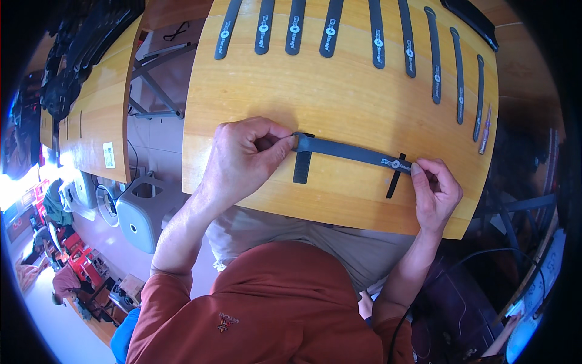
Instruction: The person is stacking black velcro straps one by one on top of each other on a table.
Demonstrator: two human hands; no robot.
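Note:
A dark grey strap (354,150) with a white printed mark is stretched between my two hands just over the wooden table (254,91). My left hand (245,155) pinches its left end between thumb and forefinger. With thumb and fingers closed, my right hand (435,191) grips the other end, beside the print. Under the strap's left part lies a wide black strip (302,168), and under its right part a narrower black strip (393,184). Whether the strap touches these strips cannot be made out.
Several like grey straps (330,33) lie in a spaced row along the far side. A thin purple-handled tool (485,133) rests near the right edge. Dark items (91,48) pile on another table at left, with a grey stool (138,215) below. A person (65,284) is at lower left.

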